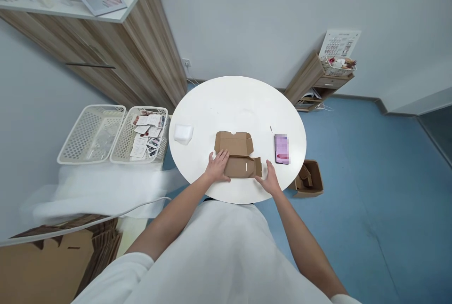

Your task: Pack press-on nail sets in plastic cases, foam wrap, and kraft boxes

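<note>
A brown cardboard mailer box lies unfolded on the white round table, its lid panel spread away from me and a side flap sticking out at the right. My left hand grips the box's left end, fingers over the edge near the lid fold and thumb along the near side. At the other end, my right hand has thumb and forefinger spread apart, with a fingertip at the near right corner below the flap. A small pale strip shows on the box's inner surface.
A pink-purple box lies at the table's right, a white wrapped stack at its left. Two white baskets stand left, one with printed cards. Folded cardboard is at lower left. An open carton sits on the floor at right.
</note>
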Demonstrator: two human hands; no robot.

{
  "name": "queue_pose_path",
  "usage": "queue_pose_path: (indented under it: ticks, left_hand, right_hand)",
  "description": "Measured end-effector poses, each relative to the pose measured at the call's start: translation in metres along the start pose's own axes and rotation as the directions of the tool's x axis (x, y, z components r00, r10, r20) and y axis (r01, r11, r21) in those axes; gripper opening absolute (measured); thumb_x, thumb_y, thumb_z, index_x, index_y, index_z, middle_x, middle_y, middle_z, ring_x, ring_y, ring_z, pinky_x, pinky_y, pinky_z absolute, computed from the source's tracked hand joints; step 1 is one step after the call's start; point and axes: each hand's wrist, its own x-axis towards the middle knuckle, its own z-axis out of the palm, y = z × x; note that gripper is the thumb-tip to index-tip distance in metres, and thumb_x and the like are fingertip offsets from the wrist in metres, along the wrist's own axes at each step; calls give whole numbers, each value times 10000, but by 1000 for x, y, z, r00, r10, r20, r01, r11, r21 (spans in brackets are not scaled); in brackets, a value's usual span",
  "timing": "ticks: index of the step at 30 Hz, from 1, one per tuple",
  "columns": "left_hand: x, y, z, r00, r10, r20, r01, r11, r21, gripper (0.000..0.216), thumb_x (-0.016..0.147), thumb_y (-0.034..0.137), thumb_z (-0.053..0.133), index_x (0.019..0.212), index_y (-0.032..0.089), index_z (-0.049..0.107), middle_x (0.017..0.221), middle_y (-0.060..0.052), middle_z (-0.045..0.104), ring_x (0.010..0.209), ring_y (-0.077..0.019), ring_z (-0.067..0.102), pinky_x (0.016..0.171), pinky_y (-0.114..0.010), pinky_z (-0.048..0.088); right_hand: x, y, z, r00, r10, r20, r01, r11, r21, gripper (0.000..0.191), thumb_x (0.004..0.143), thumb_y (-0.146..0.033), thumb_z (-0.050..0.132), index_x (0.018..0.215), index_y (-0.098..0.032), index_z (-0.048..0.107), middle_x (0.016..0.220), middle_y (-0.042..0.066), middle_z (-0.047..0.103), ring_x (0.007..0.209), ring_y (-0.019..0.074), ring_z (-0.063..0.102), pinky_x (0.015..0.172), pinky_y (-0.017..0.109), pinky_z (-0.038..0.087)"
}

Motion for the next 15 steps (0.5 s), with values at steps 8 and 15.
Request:
queue_pose_path:
  ticks: [8, 15]
  left_hand:
    - [10, 21, 5, 998, -64, 18, 64, 998, -13, 1166, 420, 566, 705, 1371, 169, 158, 1418, -158, 194, 1312, -349, 30, 1022, -523, 25]
    - [13, 34, 3, 991, -123, 45, 122, 992, 18, 1168, 433, 588, 689, 1373, 165, 140, 1427, -154, 169, 1313, -343, 33, 1021, -519, 13]
  right_hand:
    - [24, 7, 3, 994, 68, 83, -98, 889, 447, 697, 659, -199, 447, 1328, -195, 252, 1159, 84, 517, 806, 163, 573, 740, 326, 477]
    - [31, -1, -6, 988, -75, 132, -3, 861, 509, 515, 670, -210, 445, 1186, -213, 459, 1159, 62, 498, 849, 158, 566, 710, 291, 485]
